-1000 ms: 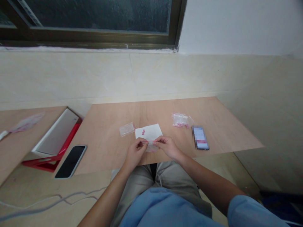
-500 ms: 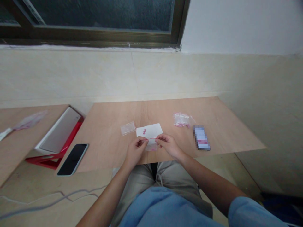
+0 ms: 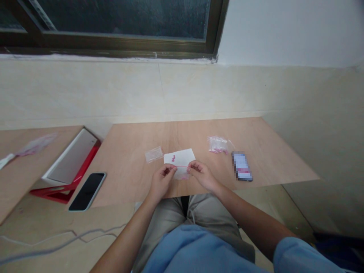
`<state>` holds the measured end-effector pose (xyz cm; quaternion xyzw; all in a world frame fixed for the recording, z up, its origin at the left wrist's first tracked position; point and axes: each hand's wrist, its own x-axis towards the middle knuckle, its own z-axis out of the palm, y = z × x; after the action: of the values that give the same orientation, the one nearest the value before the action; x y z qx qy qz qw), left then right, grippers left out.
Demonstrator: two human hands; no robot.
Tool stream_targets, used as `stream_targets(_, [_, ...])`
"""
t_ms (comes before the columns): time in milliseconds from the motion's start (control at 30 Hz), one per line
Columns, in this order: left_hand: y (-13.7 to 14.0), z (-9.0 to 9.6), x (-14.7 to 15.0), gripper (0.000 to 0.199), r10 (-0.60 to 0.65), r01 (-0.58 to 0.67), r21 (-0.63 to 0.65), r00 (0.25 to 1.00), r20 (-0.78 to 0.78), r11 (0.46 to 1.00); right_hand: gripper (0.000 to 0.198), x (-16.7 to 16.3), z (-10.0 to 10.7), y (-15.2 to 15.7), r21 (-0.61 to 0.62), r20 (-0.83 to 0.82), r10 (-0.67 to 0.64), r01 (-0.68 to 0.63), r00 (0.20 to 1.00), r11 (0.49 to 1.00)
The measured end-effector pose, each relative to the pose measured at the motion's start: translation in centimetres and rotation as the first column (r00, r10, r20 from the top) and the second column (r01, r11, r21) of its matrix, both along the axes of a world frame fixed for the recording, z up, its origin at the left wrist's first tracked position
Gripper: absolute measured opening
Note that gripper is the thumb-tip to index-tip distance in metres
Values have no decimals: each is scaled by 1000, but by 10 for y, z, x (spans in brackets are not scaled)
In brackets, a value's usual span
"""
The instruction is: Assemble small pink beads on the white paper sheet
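Between my two hands a thin pink-red cord [image 3: 182,166] is stretched nearly level. My left hand [image 3: 163,177] pinches its left end, and my right hand [image 3: 202,175] pinches the other. Both hands are just above a white sheet of paper [image 3: 184,154]. Small pink pieces [image 3: 173,158] lie on the sheet's left part, and a blurred pinkish thing [image 3: 184,176] shows below the cord between the hands. A flat clear plastic bag [image 3: 154,154] lies left of the sheet.
A clear bag with pink bits [image 3: 218,144] lies at the right, near a phone with a lit screen [image 3: 242,167]. A dark-screened phone [image 3: 87,192] rests at the table's [image 3: 127,140] left front corner. A white and red box [image 3: 71,159] stands between the two tables.
The cord stays stretched between both hands. My fingers have shifted only very slightly; everything else lies where it was.
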<state>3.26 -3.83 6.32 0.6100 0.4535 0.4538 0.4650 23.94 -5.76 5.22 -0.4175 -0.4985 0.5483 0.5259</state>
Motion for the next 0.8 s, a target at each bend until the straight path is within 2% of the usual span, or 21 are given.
stream_targets(200, [-10,8,8,20,-92,96,57,994,-60,994,26,-2,5,-3,55,141,15,-23,990,998])
stream_targets(367, [-19,10,15,20,-142,152,75,981,-131,985,28,-6,8,-8,28,140,46,-51,989,998])
stream_targets(567, [-19,14,14,19,-122,139,99,980,-158,985,28,-7,9,-10,31,154,29,-35,988,999])
stream_targets(800, [-13,16,11,19,-103,109,85,992,-69,990,28,-6,13,-5,13,141,21,-23,990,1000])
